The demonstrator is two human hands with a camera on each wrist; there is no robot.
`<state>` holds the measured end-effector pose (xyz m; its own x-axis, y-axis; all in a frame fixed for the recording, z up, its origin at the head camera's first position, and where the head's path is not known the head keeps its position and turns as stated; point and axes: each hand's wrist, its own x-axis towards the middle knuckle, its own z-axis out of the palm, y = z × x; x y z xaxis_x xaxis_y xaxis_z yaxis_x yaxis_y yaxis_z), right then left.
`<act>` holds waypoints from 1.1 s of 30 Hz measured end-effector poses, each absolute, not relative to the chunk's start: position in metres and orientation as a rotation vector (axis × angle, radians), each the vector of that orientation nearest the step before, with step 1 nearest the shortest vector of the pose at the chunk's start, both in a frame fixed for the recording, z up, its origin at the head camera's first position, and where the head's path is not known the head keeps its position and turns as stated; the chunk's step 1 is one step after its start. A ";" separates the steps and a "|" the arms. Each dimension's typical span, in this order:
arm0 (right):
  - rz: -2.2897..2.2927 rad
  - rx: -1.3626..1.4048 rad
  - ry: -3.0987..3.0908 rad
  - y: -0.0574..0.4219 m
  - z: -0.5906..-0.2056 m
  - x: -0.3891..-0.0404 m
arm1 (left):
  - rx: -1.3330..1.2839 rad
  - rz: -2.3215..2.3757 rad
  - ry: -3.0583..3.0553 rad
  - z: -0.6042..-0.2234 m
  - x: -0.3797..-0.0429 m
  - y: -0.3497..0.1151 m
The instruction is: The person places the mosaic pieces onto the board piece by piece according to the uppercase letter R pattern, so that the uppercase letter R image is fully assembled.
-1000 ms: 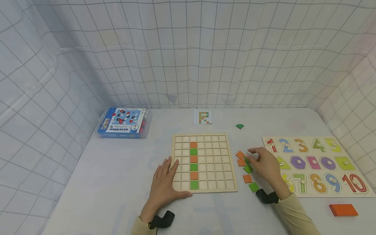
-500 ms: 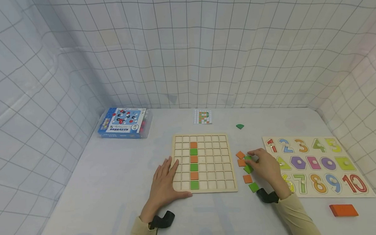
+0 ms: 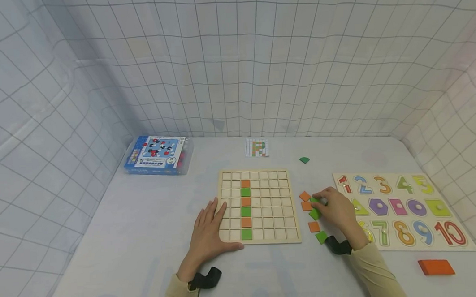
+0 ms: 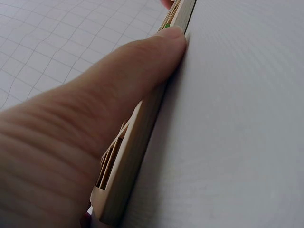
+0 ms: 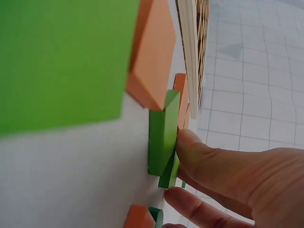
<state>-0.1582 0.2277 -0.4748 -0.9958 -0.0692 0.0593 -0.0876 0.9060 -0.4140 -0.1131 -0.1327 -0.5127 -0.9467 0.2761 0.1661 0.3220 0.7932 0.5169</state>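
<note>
In the head view, a wooden grid board (image 3: 271,209) holds one column of alternating orange and green square tiles. My left hand (image 3: 207,235) rests against its left side with fingers spread, the thumb lying along the front edge. In the left wrist view, that thumb (image 4: 147,59) presses on the board's rim (image 4: 135,161). To the right of the board my right hand (image 3: 338,209) pinches a green tile (image 5: 169,178) between thumb and finger, down at the table. Around it lie loose tiles, among them an orange tile (image 3: 314,227) and a green tile (image 3: 321,238).
A number-and-shape puzzle board (image 3: 404,211) lies under and beyond the right forearm. An orange block (image 3: 436,267) sits near the front right. Behind the grid are a pattern card (image 3: 257,147) and a dark green quarter-round piece (image 3: 304,160). A blue boxed set (image 3: 157,155) stands back left.
My right thumb and finger have drawn slightly closer round the green tile among the loose tiles. The left hand stays on the board.
</note>
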 end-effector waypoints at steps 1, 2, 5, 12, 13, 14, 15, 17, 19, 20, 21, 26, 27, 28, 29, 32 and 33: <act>0.656 0.122 -3.031 0.228 -0.475 -0.158 | -0.484 -0.856 -2.897 -0.513 -0.113 -0.133; 0.655 0.121 -3.037 0.229 -0.475 -0.158 | -0.484 -0.855 -2.897 -0.513 -0.113 -0.133; 0.658 0.116 -3.045 0.230 -0.474 -0.158 | -0.482 -0.853 -2.894 -0.513 -0.113 -0.133; 0.733 0.115 -3.048 0.231 -0.473 -0.159 | -0.475 -0.851 -2.893 -0.512 -0.112 -0.134; 0.743 0.113 -3.051 0.231 -0.473 -0.159 | -0.474 -0.850 -2.893 -0.512 -0.112 -0.134; 0.755 0.113 -3.053 0.231 -0.472 -0.159 | -0.473 -0.849 -2.892 -0.512 -0.112 -0.134; 0.762 0.113 -3.055 0.231 -0.472 -0.160 | -0.473 -0.847 -2.893 -0.512 -0.112 -0.134; 0.783 0.118 -3.053 0.231 -0.472 -0.160 | -0.474 -0.845 -2.896 -0.512 -0.112 -0.134; 0.801 0.117 -3.051 0.231 -0.472 -0.160 | -0.475 -0.844 -2.898 -0.513 -0.112 -0.134; 0.807 0.115 -3.049 0.231 -0.472 -0.160 | -0.475 -0.845 -2.899 -0.513 -0.112 -0.134; 0.814 0.112 -3.047 0.231 -0.472 -0.160 | -0.474 -0.847 -2.900 -0.513 -0.112 -0.134; 0.829 0.104 -3.017 0.230 -0.473 -0.157 | -0.475 -0.856 -2.899 -0.513 -0.112 -0.134; 0.834 0.108 -3.009 0.230 -0.473 -0.157 | -0.476 -0.858 -2.898 -0.512 -0.112 -0.134; 0.841 0.110 -3.000 0.230 -0.473 -0.157 | -0.478 -0.863 -2.895 -0.512 -0.112 -0.133; 0.851 0.113 -2.989 0.230 -0.474 -0.157 | -0.478 -0.867 -2.895 -0.512 -0.112 -0.133; 0.902 0.104 -2.954 0.229 -0.474 -0.159 | -0.479 -0.873 -2.895 -0.511 -0.112 -0.133; 0.916 0.100 -2.937 0.228 -0.473 -0.160 | -0.480 -0.875 -2.894 -0.511 -0.112 -0.133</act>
